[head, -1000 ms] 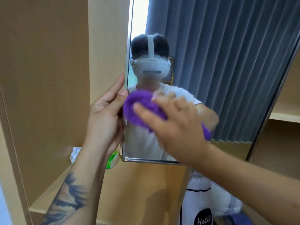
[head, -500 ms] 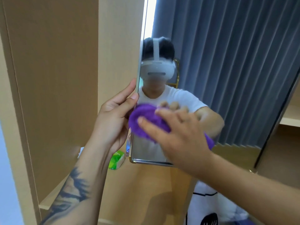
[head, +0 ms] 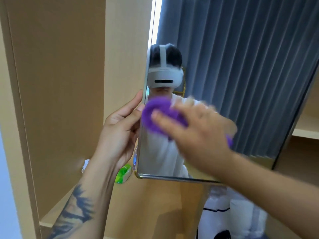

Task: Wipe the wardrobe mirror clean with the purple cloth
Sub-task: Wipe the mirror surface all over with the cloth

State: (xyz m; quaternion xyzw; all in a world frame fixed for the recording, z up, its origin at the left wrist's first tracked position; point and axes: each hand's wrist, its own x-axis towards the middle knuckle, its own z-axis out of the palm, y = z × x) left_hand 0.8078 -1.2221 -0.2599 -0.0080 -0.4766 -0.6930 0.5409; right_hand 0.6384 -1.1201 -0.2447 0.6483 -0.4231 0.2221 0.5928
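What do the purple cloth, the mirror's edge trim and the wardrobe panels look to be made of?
Purple cloth: soft, fuzzy pile, likely microfibre or chenille; its outline is fluffy, though motion blur hides detail. Mirror: glass, sharply reflecting a curtain; its edge trim looks like thin polished metal, gold-toned at the bottom corner. Wardrobe panels: matte light wood-look board, probably laminate; no clear grain shows.

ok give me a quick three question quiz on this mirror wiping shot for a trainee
1. True or false: the left hand grips the mirror by its left edge.
2. Which hand presses the purple cloth to the glass? A) left B) right C) both
3. Fill in: the green packet lies on the wardrobe shelf, below the ____ hand.

Key: 1 true; 2 B, the right hand; 3 left.
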